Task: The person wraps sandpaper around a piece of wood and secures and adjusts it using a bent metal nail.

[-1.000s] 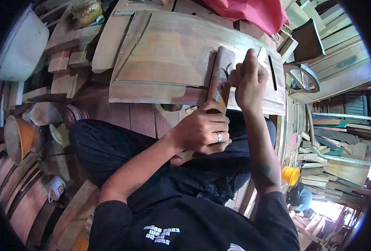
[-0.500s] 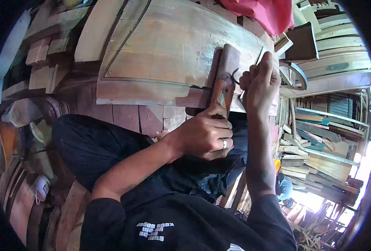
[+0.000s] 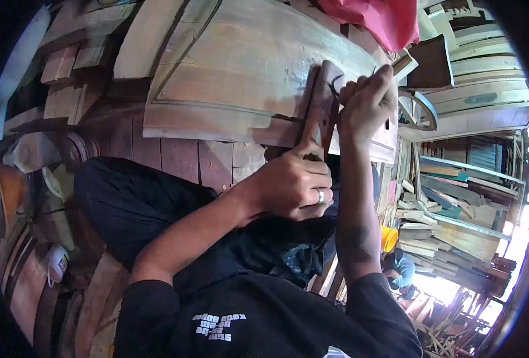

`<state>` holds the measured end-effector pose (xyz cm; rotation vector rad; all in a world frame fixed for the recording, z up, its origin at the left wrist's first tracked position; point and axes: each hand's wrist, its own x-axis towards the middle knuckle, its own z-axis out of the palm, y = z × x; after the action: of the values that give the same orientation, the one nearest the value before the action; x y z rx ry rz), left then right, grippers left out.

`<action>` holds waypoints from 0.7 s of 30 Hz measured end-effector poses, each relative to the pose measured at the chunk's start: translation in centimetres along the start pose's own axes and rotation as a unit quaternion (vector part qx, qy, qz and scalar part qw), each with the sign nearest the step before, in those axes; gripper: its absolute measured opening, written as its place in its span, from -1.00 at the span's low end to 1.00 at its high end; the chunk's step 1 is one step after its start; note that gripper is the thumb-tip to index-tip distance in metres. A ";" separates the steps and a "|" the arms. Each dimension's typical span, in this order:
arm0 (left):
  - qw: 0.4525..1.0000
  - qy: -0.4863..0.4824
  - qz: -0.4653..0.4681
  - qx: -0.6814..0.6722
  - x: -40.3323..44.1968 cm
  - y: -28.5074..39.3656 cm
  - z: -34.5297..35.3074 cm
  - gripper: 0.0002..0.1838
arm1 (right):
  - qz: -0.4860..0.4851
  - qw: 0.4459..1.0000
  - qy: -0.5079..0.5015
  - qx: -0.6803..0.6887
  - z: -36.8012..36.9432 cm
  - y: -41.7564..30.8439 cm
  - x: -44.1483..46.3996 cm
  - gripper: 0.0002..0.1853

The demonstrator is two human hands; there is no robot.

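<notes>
My left hand (image 3: pixel 297 182), with a ring on one finger, is closed around the near end of a long narrow wooden piece (image 3: pixel 318 110). The piece points away from me over the edge of a wide wooden panel (image 3: pixel 228 77). My right hand (image 3: pixel 366 104) is a fist just right of the wood's far part. From its inner side sticks a thin, dark, curved metal tool (image 3: pixel 335 85), with its bend against or just over the wood. My fingers hide the rest of the tool, so its exact kind is unclear.
Pink cloth (image 3: pixel 378 21) lies beyond the panel. Wood offcuts (image 3: pixel 76 59) and a white container (image 3: pixel 57 264) are on the left. A curved metal-edged object (image 3: pixel 428 110) stands right of my fist. Stacked boards (image 3: pixel 449 238), a yellow container (image 3: pixel 388 238) and another person (image 3: pixel 400 269) are farther right.
My right hand and the curved tool have moved away from me along the wood, toward its far end. My left hand keeps its grip, nearly in place. My view has shifted slightly.
</notes>
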<state>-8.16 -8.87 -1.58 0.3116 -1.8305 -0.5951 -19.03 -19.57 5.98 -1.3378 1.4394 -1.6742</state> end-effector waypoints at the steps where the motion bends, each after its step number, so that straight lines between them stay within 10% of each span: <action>1: 1.000 0.001 -0.011 0.000 0.1 0.1 -0.2 -0.82 | 0.018 1.000 -0.001 0.022 -0.4 0.4 -0.1 -0.48; 17: 1.000 -0.002 -0.015 -0.003 0.1 0.4 -0.7 -0.88 | 0.098 0.992 -0.032 -0.070 -1.6 -1.9 -1.4 -0.42; 21: 1.000 -0.001 -0.013 0.016 0.0 0.3 -0.4 -0.87 | 0.108 0.986 -0.126 -0.011 0.4 -2.6 1.0 -0.74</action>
<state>-7.78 -8.69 -1.30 0.3566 -1.8419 -0.5857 -18.48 -19.86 8.75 -1.3002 1.4006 -1.3045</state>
